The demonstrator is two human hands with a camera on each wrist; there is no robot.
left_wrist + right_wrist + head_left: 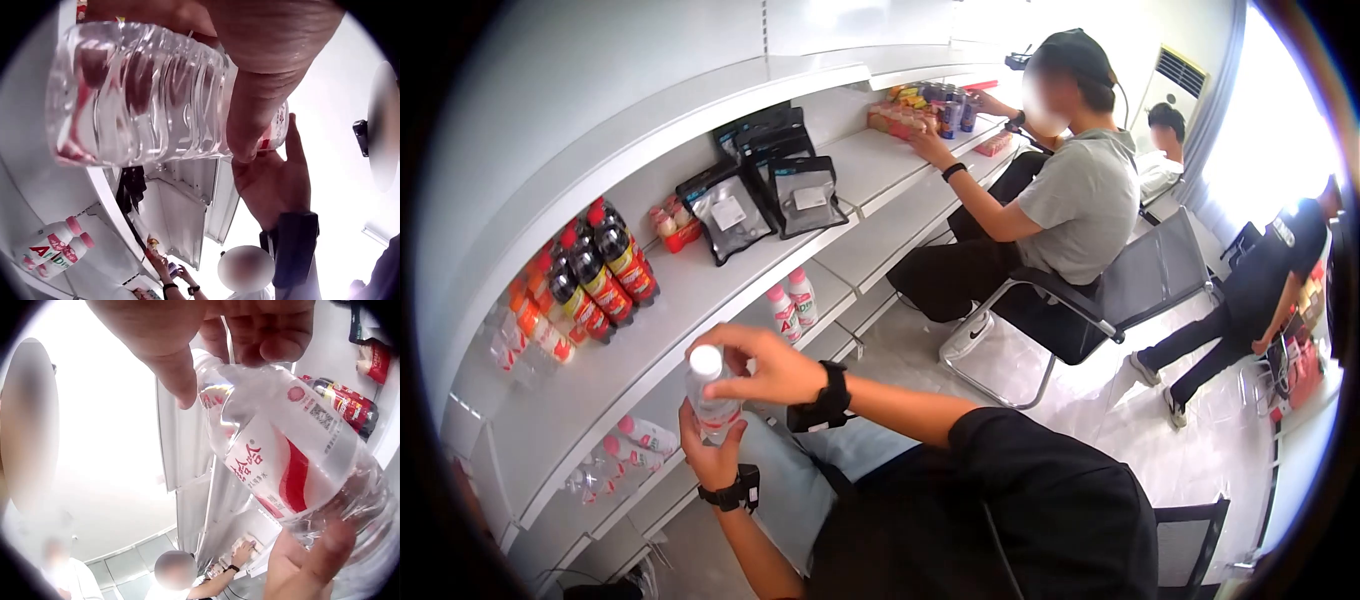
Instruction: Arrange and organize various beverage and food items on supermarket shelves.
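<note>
The head camera looks forward and down over the bottle [716, 411], the shelves [675, 295] and the floor [890, 352]. The left and right wrist cameras face the bottle from close by; all three views share bottle and shelves.

The bottle [301, 464] is of clear plastic, ribbed in its lower part, with a pale label [284, 456] carrying a red wavy band. A white cap [706, 361] sits on top. Both hands [772, 372] hold it roughly upright; its fullness I cannot judge surely.
</note>
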